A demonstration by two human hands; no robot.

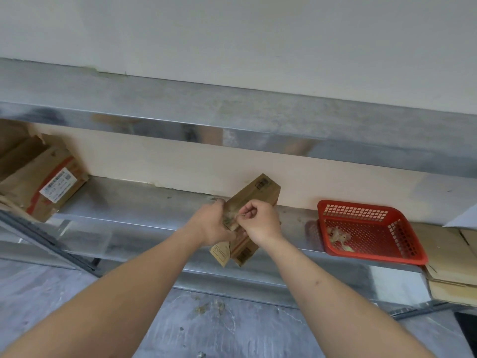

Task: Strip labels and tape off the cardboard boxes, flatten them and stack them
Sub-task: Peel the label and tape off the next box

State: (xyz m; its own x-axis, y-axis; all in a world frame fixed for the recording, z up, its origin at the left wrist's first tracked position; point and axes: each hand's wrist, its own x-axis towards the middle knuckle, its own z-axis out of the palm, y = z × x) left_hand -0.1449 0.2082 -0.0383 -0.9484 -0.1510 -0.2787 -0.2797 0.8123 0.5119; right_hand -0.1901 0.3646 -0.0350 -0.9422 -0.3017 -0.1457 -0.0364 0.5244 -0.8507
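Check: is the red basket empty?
No, the red basket holds a small heap of pale scraps on its floor.

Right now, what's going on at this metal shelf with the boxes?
A person is stripping tape off a small, long brown cardboard box held above a shiny metal shelf. The left hand grips the box, while the right hand pinches at something on its face, probably tape. A red plastic mesh basket to the right holds crumpled scraps. A torn box with a white label lies at the left.

Small box (251, 202) mid-section hidden behind both hands; labelled box (38, 182) cropped at left edge; flattened cardboard (449, 257) cropped at right.
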